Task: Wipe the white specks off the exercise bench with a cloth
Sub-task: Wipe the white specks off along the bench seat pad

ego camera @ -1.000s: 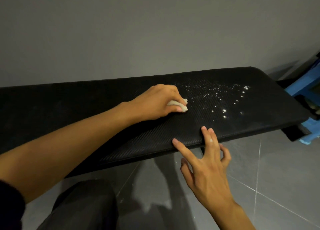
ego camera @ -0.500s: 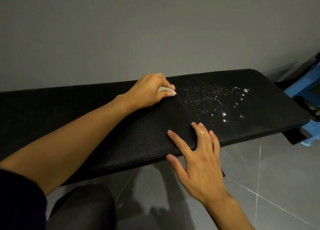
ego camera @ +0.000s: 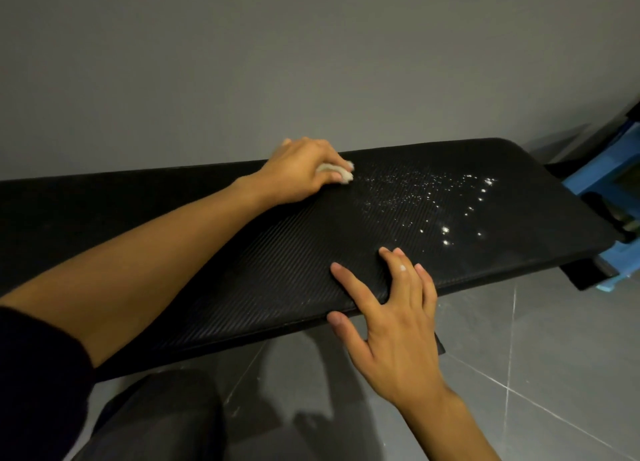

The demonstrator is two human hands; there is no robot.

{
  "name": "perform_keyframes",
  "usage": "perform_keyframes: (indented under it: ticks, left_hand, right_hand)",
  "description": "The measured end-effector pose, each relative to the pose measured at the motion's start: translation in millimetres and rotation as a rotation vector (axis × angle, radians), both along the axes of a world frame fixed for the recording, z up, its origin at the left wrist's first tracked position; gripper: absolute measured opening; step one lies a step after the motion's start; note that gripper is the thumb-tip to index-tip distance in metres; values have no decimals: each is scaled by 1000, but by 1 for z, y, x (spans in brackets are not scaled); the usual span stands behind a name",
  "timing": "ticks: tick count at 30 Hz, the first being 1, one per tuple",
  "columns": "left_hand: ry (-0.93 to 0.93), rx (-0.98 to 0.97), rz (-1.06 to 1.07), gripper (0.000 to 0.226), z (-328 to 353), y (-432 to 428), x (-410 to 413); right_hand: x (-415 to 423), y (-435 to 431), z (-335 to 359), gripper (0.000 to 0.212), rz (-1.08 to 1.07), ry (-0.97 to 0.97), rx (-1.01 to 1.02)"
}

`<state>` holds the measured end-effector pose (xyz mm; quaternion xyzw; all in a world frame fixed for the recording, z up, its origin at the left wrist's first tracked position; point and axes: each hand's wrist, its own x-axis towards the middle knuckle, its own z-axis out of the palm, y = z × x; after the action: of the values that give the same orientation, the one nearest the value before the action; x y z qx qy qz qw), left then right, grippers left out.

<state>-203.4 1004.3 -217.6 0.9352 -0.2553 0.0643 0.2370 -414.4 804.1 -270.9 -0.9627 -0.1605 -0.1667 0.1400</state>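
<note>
A long black padded exercise bench (ego camera: 277, 252) runs across the view against a grey wall. White specks (ego camera: 426, 197) are scattered over its right part. My left hand (ego camera: 298, 173) rests on the bench near its far edge, just left of the specks, shut on a small whitish cloth (ego camera: 341, 173) that pokes out under the fingers. My right hand (ego camera: 394, 315) lies flat on the bench's near edge with the fingers spread, holding nothing. A white fleck sits on one of its fingers.
A blue object (ego camera: 613, 183) stands past the bench's right end. Grey floor tiles (ego camera: 536, 356) lie below the bench. My dark-clothed knee (ego camera: 156, 422) is at the bottom left.
My left hand with the cloth has moved from the middle of the bench toward its far edge. My right hand has settled flat on the near edge.
</note>
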Motion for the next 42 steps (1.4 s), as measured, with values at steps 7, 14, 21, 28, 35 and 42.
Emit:
perform_keyframes:
  ticks: [7, 14, 21, 28, 35, 42]
  left_hand:
    - [76, -32, -90, 24, 3, -8, -10]
    - [-23, -66, 93, 27, 0, 0, 4]
    - [34, -33, -236, 23, -1, -9, -28]
    - [16, -25, -146, 21, 1, -19, -16]
    - [13, -127, 127, 23, 3, -20, 0]
    - [1, -90, -178, 21, -3, -21, -43]
  right_hand:
    - [0, -2, 1, 53, 7, 6, 2]
    - [0, -1, 0, 53, 9, 6, -4]
    - [1, -1, -1, 53, 5, 0, -6]
    - [0, -1, 0, 53, 4, 3, -3]
    - [0, 0, 1, 53, 4, 8, 2]
    - [1, -1, 0, 52, 7, -14, -2]
